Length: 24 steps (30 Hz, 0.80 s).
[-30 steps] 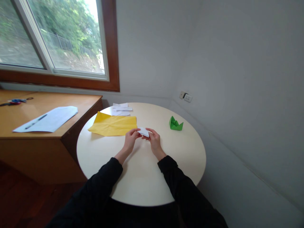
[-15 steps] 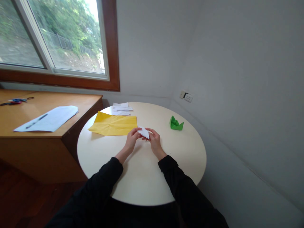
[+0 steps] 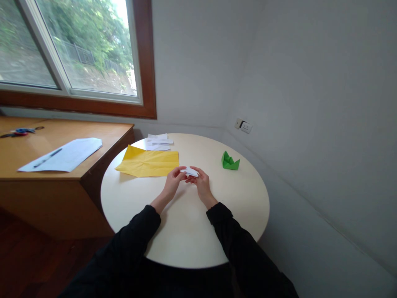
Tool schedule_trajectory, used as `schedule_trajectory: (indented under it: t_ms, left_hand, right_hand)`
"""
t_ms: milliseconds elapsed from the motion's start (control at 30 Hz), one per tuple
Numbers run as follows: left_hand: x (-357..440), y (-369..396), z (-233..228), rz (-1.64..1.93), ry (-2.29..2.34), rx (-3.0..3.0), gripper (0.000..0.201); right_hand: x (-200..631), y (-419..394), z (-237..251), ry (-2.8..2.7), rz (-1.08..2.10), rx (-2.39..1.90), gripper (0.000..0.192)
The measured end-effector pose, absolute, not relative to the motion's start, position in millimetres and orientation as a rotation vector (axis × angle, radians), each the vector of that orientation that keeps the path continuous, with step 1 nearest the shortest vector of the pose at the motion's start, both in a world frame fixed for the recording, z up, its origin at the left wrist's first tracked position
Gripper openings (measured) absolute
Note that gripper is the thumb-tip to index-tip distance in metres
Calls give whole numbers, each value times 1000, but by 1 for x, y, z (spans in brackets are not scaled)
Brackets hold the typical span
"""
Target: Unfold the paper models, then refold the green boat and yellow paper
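Both hands meet over the middle of a round cream table [image 3: 186, 231]. My left hand [image 3: 172, 182] and my right hand [image 3: 201, 184] pinch a small folded white paper [image 3: 190, 171] between their fingertips, just above the tabletop. The paper lies nearly flat, pointing right. A creased yellow sheet [image 3: 149, 162] lies flat right behind my left hand. A green folded paper boat [image 3: 230, 161] stands upright to the right of my right hand, apart from it.
Several white paper scraps [image 3: 159, 142] lie at the table's far edge. A wooden desk [image 3: 46, 165] on the left carries a white sheet with a pen [image 3: 62, 155] and scissors [image 3: 17, 132]. Grey walls close in behind and right, with a wall socket [image 3: 242, 126].
The white paper has tipped from a tilted, raised angle to nearly flat between my fingers. My hands stayed in place.
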<state>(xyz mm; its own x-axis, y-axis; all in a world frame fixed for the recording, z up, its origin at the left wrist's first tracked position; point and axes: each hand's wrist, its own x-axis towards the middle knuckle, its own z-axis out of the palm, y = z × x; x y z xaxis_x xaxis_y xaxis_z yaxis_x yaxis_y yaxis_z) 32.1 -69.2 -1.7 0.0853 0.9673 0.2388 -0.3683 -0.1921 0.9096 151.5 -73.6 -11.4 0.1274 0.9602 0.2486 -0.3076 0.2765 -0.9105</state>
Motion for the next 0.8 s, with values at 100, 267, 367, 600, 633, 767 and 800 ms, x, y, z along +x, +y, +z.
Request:
schedule_trajectory:
  t_ms: [100,267,367,600,633,767,800]
  left_hand:
    - [32,-69,-2,1423,732,1148,26]
    - [32,-69,-2,1429,727,1145,25]
    - [32,-69,-1,1434,728,1146,26]
    - [32,-70,-1,1461,767,1175,28]
    - [32,-70,-1,1466,773,1181,28]
    - [31,-68,-2,1495,799,1194,28]
    - [31,-68,-3,1501,804,1197,28]
  right_hand:
    - [152,-74,-11,-1026,1092,-818,28]
    - [152,-76,-10,-1049,1065,-836,30]
    - [151,-77,-9,-1052,1058,-839,28]
    - [152,-76,-11,-1043,1075,-856,27]
    - [152,-75,-11,-1043,1074,-858,26]
    - [151,-75,-11,-1052,1051,-870,24]
    - [151,-75,-11,-1058,1039,-873,23]
